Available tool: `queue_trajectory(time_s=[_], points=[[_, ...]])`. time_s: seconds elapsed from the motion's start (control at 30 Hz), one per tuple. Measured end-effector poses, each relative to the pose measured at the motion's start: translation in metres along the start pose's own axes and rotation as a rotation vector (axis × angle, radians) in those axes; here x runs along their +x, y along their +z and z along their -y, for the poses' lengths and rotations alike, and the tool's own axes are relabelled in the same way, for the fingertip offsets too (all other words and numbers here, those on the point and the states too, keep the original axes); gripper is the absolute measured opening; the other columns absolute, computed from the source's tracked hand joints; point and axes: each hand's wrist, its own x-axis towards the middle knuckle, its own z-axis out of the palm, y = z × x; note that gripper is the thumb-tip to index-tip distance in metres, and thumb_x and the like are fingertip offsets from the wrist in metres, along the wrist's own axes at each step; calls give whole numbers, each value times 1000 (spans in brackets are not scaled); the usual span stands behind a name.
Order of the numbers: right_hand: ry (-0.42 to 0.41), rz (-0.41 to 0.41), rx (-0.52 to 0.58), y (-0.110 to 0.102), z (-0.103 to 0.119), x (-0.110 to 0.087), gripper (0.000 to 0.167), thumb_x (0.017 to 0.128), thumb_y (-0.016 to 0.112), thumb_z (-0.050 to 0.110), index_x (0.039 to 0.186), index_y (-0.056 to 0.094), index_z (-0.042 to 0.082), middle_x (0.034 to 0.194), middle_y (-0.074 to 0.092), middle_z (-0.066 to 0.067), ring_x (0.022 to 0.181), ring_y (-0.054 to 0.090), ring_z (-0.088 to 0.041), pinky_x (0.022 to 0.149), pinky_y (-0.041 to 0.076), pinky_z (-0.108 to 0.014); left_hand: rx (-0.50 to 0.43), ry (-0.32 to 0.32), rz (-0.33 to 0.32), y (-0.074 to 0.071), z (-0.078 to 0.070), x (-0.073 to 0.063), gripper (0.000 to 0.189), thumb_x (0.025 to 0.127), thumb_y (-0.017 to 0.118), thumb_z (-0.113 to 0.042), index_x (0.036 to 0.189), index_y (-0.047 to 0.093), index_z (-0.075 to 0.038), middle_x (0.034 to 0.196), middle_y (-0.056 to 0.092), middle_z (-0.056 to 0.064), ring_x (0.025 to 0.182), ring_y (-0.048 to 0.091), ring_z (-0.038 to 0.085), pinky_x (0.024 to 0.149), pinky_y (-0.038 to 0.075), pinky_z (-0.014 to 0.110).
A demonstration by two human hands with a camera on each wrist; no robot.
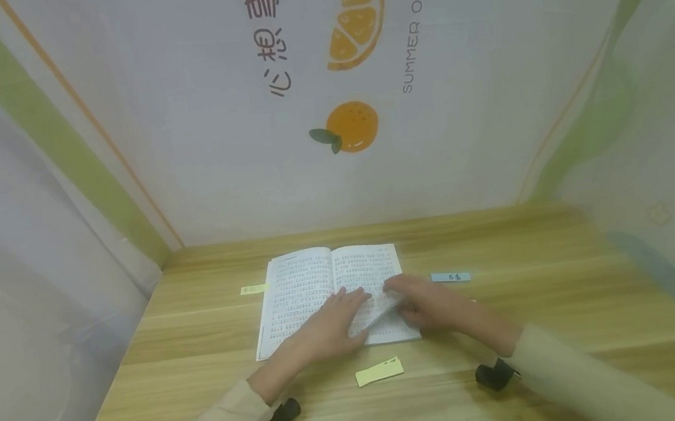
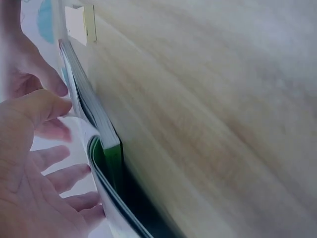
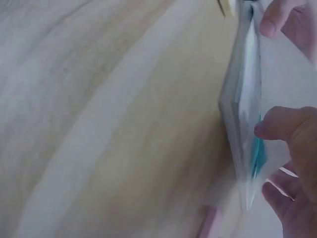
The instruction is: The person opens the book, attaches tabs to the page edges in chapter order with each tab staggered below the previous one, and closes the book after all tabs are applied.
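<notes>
Pinching a lifted, thin white printed leaf [image 1: 383, 315] between thumb and curled fingers, the right hand [image 1: 430, 302] could crease or tear it by pulling hard against the left hand [image 1: 332, 324], whose relaxed fingers rest across the open white-paged book [image 1: 298, 290] near the table's [image 1: 196, 273] far edge. A yellow paper slip [image 1: 379, 371], between book and near edge, might be knocked by a sweeping forearm.

1. Book [image 1: 300, 283]: thin paper pages, matt and printed.
2. Yellow slip [image 1: 379, 372] and blue slip [image 1: 451, 277]: paper-looking, matt.
3. Tabletop [image 1: 174, 365]: wood-grained, smooth, with a faint soft sheen.
4. Hanging sheet [image 1: 461, 156]: cloth-looking, matt, lightly creased toward the left side.
5. Sleeves [image 1: 577, 377]: matt cloth, softly wrinkled.
6. Black pieces [image 1: 492, 377] beside the sleeves: plastic-looking.
</notes>
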Motion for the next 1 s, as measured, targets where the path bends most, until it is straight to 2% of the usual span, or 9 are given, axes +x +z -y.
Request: queue_trajectory(time_s=[0.07, 0.13, 0.23, 0.33, 0.43, 0.53, 0.7, 0.8, 1.0], points=[[3, -63, -4, -3, -3, 0, 56, 88, 71, -1, 141, 54, 3, 143, 56, -15, 130, 53, -33, 107, 44, -46, -33, -5, -29, -2, 3, 0, 72, 93, 71, -21, 154, 38, -2, 155, 42, 17, 144, 35, 36, 119, 24, 47], [28, -133, -9, -8, -5, 0, 62, 89, 71, 0, 147, 47, 1, 147, 51, -18, 132, 50, -37, 108, 42, -51, -83, -1, -74, -7, 7, 0, 73, 90, 72, -15, 153, 38, -1, 149, 49, 17, 134, 47, 31, 114, 35, 46], [60, -224, 10, -18, -11, -4, 72, 86, 72, -3, 151, 40, -1, 150, 45, -22, 134, 46, -41, 109, 39, -55, -159, -39, -145, -16, 12, -5, 70, 89, 72, -12, 150, 41, 1, 134, 58, 18, 112, 59, 27, 97, 51, 43], [49, -279, 44, -25, -16, -9, 81, 80, 72, -10, 152, 35, -3, 151, 42, -25, 136, 42, -43, 110, 36, -58, -239, -94, -215, -27, 19, -13, 74, 89, 72, -12, 154, 38, -3, 126, 59, 15, 98, 60, 24, 80, 56, 40], [-9, -298, 60, -25, -21, -13, 79, 78, 72, -14, 149, 37, -8, 148, 44, -28, 135, 42, -45, 110, 36, -58, -221, -122, -279, -40, 26, -21, 81, 91, 72, -16, 158, 30, -4, 134, 56, 18, 102, 59, 26, 79, 56, 42], [-50, -283, 48, -20, -24, -18, 70, 80, 74, -12, 142, 44, -12, 140, 50, -29, 130, 47, -45, 107, 40, -58, -160, -115, -326, -55, 34, -28, 82, 92, 71, -16, 158, 26, 2, 142, 51, 23, 104, 58, 29, 83, 55, 46], [-23, -176, 43, -12, -22, -24, 61, 82, 76, -4, 137, 51, -12, 135, 56, -28, 127, 50, -44, 107, 40, -58, -144, -149, -352, -71, 44, -41, 82, 92, 72, -15, 157, 25, 2, 142, 50, 25, 111, 59, 35, 88, 55, 52], [-14, -116, 46, -10, -18, -24, 55, 86, 74, -1, 136, 53, -10, 135, 57, -25, 127, 52, -42, 107, 41, -55, -136, -163, -354, -74, 48, -48, 82, 93, 72, -15, 157, 24, 1, 145, 48, 27, 120, 56, 40, 95, 51, 57], [3, -28, 53, -7, -7, -21, 49, 90, 72, 4, 136, 56, -1, 139, 57, -17, 132, 50, -34, 111, 39, -51, -97, -134, -378, -69, 56, -56, 83, 91, 73, -9, 158, 26, 0, 152, 42, 23, 131, 48, 40, 105, 43, 57]])
